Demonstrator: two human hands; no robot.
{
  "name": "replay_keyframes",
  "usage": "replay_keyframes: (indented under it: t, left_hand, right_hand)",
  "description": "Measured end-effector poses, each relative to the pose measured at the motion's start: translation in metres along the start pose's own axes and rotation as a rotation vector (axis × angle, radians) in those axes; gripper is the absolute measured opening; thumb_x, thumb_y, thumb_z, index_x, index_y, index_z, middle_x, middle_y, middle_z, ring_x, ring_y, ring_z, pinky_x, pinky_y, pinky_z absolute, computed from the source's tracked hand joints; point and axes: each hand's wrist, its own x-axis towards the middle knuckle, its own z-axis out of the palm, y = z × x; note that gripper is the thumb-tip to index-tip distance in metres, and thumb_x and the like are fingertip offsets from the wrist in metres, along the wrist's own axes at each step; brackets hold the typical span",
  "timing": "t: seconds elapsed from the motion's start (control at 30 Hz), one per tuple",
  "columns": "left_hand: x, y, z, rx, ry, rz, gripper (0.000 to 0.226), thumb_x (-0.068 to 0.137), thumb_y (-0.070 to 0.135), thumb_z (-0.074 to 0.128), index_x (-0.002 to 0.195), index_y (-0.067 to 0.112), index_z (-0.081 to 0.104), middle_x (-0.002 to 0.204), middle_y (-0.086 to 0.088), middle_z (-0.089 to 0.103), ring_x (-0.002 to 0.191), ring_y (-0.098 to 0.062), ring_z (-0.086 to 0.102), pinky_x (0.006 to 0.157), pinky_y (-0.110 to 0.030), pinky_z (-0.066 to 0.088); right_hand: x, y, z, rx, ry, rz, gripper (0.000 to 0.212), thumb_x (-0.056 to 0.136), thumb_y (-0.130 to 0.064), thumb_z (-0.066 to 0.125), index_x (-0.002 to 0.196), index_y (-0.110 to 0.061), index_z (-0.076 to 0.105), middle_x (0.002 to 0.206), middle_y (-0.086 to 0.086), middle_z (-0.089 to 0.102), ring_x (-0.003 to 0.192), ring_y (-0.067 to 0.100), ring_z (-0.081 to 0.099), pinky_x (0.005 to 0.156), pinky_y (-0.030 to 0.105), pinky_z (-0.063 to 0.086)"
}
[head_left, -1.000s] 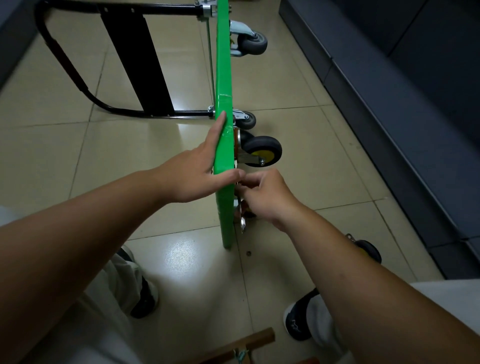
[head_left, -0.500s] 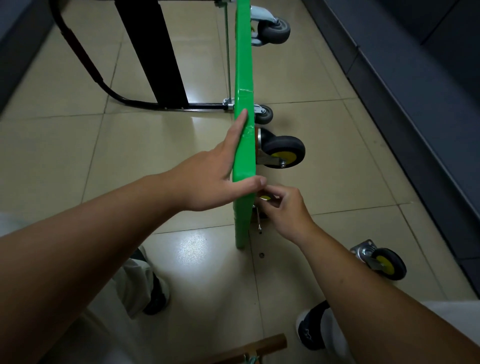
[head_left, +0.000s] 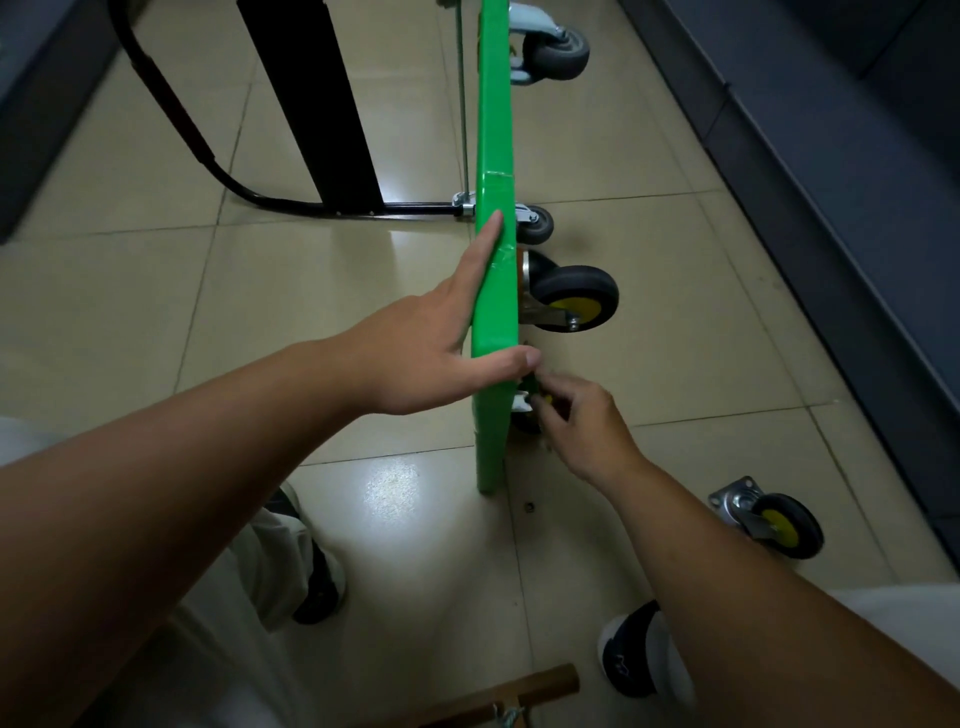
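Observation:
A green platform cart (head_left: 496, 291) stands on its long edge on the tiled floor. Its wheels point right and its black handle (head_left: 171, 119) lies to the left. My left hand (head_left: 441, 353) rests on the upper edge near the close corner, fingers straight along the left side and thumb laid across the edge. Just under that thumb, my right hand (head_left: 582, 426) has its fingers curled against the cart's underside. They pinch a small part (head_left: 535, 397) that is too hidden to name. A mounted black caster with a yellow hub (head_left: 574, 299) sits just beyond.
A loose caster with a metal plate (head_left: 769, 519) lies on the floor at the right. A small nut (head_left: 529, 506) lies by the cart's near corner. A dark wall base (head_left: 831, 208) runs along the right. A wooden piece (head_left: 519, 691) is at the bottom, between my shoes.
My view has shifted, and the loose caster now shows fully at the right. My right hand has slid slightly down and right along the underside. My left hand keeps its place on the edge.

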Motion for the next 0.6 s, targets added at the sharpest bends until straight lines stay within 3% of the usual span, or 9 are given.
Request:
replay_keyframes:
  t: [0.1,0.2,0.33,0.47,0.6]
  left_hand:
    - [-0.002,0.002,0.001,-0.019,0.0,-0.007,0.108,0.076,0.082,0.047,0.145,0.056,-0.032,0.159,-0.004,0.039,0.109,-0.023,0.066,0.094,-0.044,0.056]
    - [-0.002,0.003,0.002,-0.021,0.004,-0.02,0.109,0.073,0.085,0.047,0.144,0.058,-0.032,0.162,-0.005,0.035,0.112,-0.026,0.065,0.096,-0.045,0.055]
    - [-0.001,0.003,0.002,-0.021,0.011,-0.023,0.109,0.074,0.084,0.047,0.144,0.057,-0.032,0.163,-0.004,0.034,0.116,-0.026,0.064,0.098,-0.045,0.054]
    - [-0.001,0.003,0.002,-0.018,0.007,-0.02,0.109,0.077,0.081,0.049,0.145,0.055,-0.032,0.165,-0.004,0.029,0.116,-0.026,0.064,0.097,-0.044,0.055]
    - [-0.001,0.003,0.002,-0.019,0.013,-0.018,0.11,0.075,0.083,0.049,0.145,0.055,-0.031,0.163,-0.004,0.033,0.112,-0.025,0.065,0.094,-0.044,0.056]
  right_hand:
    - [-0.026,0.024,-0.007,-0.266,-0.139,0.295,0.011,0.091,-0.015,0.061,0.096,-0.016,0.071,0.088,0.013,0.072,0.08,0.028,0.072,0.074,0.037,0.06]
    - [-0.044,0.021,-0.016,-0.328,-0.272,0.548,0.014,0.091,-0.016,0.061,0.089,-0.003,0.068,0.082,0.018,0.073,0.069,0.03,0.074,0.058,0.031,0.055]
    - [-0.038,-0.03,-0.03,-0.153,-0.085,0.493,0.013,0.092,-0.013,0.061,0.092,-0.007,0.072,0.076,0.014,0.066,0.048,0.023,0.056,0.036,0.02,0.039]
    - [-0.028,-0.088,-0.041,0.115,0.07,0.359,0.017,0.096,-0.017,0.062,0.108,-0.016,0.074,0.088,0.003,0.071,0.069,0.017,0.064,0.055,0.027,0.048]
    - [-0.028,-0.116,-0.045,0.22,0.044,0.309,0.02,0.099,-0.02,0.059,0.086,-0.024,0.073,0.087,0.003,0.073,0.062,0.014,0.061,0.055,0.028,0.047]
